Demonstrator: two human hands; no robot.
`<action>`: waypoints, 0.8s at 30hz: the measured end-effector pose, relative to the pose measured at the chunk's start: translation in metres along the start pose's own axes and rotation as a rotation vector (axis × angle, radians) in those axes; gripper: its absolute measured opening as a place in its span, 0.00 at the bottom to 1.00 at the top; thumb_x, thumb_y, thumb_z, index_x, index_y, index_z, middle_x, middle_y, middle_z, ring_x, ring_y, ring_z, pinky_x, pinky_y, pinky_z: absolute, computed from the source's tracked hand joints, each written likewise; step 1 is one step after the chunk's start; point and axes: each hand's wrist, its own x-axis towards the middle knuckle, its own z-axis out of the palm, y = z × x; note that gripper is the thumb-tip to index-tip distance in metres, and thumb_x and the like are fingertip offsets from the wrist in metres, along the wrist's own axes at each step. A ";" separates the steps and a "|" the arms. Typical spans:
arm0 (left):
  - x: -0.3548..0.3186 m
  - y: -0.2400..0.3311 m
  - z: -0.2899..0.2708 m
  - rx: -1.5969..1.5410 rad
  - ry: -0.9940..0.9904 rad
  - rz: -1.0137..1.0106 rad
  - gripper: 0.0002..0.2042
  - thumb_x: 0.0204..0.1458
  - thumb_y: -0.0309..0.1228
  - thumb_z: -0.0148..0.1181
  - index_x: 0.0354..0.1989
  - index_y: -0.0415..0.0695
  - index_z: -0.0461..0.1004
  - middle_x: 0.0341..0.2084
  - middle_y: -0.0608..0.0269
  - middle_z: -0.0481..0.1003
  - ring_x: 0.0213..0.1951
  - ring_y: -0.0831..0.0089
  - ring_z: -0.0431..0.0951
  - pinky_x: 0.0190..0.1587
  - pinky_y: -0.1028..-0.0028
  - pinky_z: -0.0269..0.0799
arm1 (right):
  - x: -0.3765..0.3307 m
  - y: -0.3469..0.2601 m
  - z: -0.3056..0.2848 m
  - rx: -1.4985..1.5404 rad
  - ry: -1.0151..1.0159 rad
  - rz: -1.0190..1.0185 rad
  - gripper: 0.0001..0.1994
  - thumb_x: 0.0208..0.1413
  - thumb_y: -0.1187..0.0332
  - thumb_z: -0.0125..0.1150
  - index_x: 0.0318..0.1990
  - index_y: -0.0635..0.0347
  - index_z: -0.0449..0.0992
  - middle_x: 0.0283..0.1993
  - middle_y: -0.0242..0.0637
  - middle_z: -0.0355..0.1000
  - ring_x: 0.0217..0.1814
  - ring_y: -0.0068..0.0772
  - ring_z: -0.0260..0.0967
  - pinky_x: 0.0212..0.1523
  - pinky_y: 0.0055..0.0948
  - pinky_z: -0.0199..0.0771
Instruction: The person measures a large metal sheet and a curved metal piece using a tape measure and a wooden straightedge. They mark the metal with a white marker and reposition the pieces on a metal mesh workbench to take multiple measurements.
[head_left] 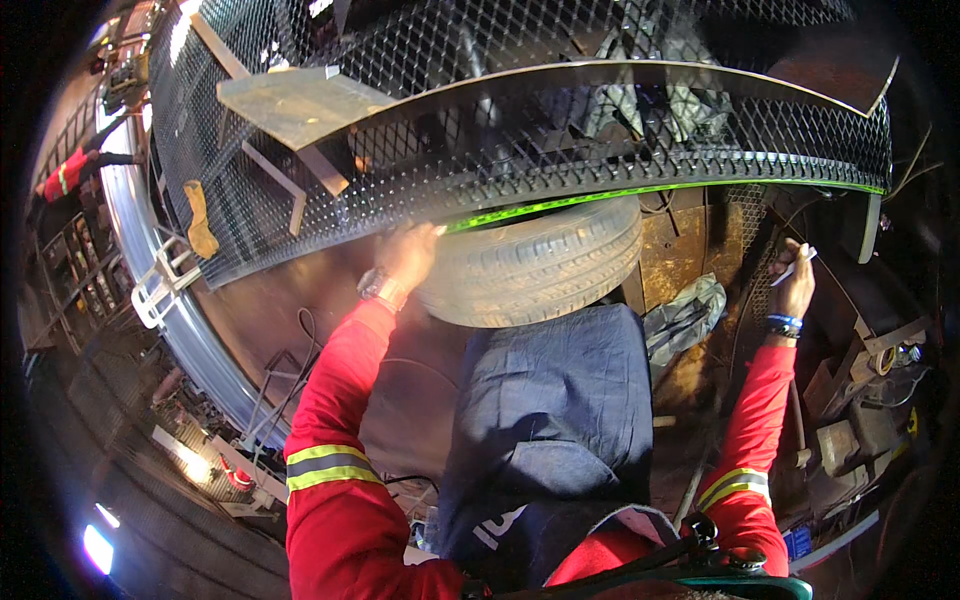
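Note:
A bright green tape measure blade (600, 198) runs along the near edge of a sheet of expanded metal mesh (480, 125). At its left end my left hand (408, 262) is closed, fingertips on the blade by the mesh edge. Off to the right, away from the mesh, my right hand (793, 280) is closed round a thin white stick (797, 265); whether chalk or a marker, I cannot tell. Beneath the mesh edge, between my hands, lies a worn tyre (530, 265) in front of my legs.
A flat metal plate (300, 100) and angled metal pieces (280, 185) rest on the mesh. Crumpled grey plastic (685, 320) lies right of my knees. Metal blocks (838, 445) stand at the right. Far left, another person in red (65, 175) is partly visible.

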 end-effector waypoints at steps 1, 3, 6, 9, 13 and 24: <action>0.000 -0.015 0.006 -0.014 -0.116 -0.055 0.18 0.61 0.46 0.42 0.41 0.48 0.76 0.43 0.51 0.75 0.48 0.50 0.73 0.50 0.43 0.62 | -0.020 0.004 0.017 -0.034 0.026 0.007 0.22 0.64 0.51 0.48 0.43 0.66 0.75 0.27 0.29 0.66 0.26 0.20 0.62 0.29 0.20 0.62; 0.005 -0.014 0.001 -0.043 -0.183 -0.065 0.19 0.61 0.46 0.41 0.42 0.48 0.75 0.45 0.51 0.74 0.50 0.50 0.72 0.53 0.43 0.60 | -0.052 0.019 0.041 -0.059 0.025 0.004 0.22 0.64 0.51 0.49 0.43 0.65 0.76 0.29 0.29 0.68 0.29 0.20 0.63 0.31 0.21 0.63; 0.007 -0.012 0.002 -0.077 -0.169 -0.075 0.20 0.62 0.48 0.39 0.41 0.49 0.75 0.44 0.51 0.74 0.51 0.50 0.72 0.57 0.43 0.57 | -0.094 0.038 0.073 -0.094 0.019 0.048 0.22 0.64 0.52 0.48 0.41 0.64 0.77 0.30 0.28 0.69 0.30 0.18 0.62 0.32 0.21 0.62; 0.013 -0.028 0.025 -0.128 -0.061 -0.036 0.21 0.60 0.51 0.41 0.35 0.50 0.76 0.35 0.52 0.76 0.45 0.50 0.74 0.51 0.41 0.60 | -0.137 0.043 0.124 -0.214 0.030 -0.091 0.21 0.65 0.52 0.47 0.41 0.61 0.80 0.26 0.22 0.61 0.27 0.14 0.55 0.29 0.18 0.55; 0.024 -0.047 0.032 -0.098 -0.036 -0.026 0.23 0.59 0.53 0.42 0.34 0.48 0.78 0.34 0.51 0.77 0.41 0.50 0.76 0.47 0.45 0.65 | -0.184 0.030 0.176 -0.264 -0.065 -0.187 0.19 0.66 0.55 0.47 0.42 0.61 0.79 0.23 0.21 0.60 0.23 0.12 0.54 0.24 0.17 0.54; 0.034 -0.046 0.020 -0.069 -0.245 -0.088 0.19 0.58 0.47 0.47 0.40 0.48 0.80 0.41 0.54 0.79 0.47 0.54 0.77 0.58 0.42 0.55 | -0.256 0.042 0.275 -0.287 -0.344 -0.433 0.05 0.53 0.74 0.64 0.33 0.64 0.73 0.29 0.30 0.72 0.31 0.17 0.66 0.34 0.18 0.68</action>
